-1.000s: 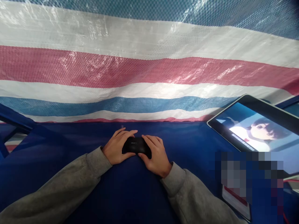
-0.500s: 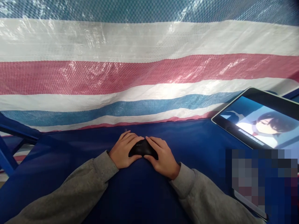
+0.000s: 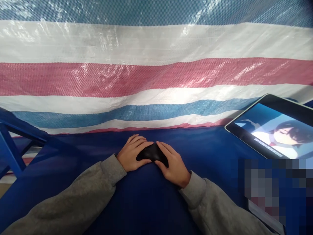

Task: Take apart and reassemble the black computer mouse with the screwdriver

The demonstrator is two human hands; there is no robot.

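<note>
A black game controller (image 3: 152, 152) sits between my hands, low in the middle of the view, and most of it is covered by my fingers. My left hand (image 3: 132, 153) wraps its left side, and my right hand (image 3: 173, 163) wraps its right side. Both hands rest close to the dark blue padded surface (image 3: 210, 143). Grey sweatshirt sleeves cover both my forearms.
A tablet (image 3: 276, 127) showing an animated picture lies at the right. A red, white and blue striped tarp (image 3: 156, 78) hangs behind the surface. A blue metal frame (image 3: 14, 137) stands at the left. A pixelated patch hides the lower right corner.
The view has levelled and turned, so the tablet sits further right. My hands stay around the controller, which now appears a little further right and higher.
</note>
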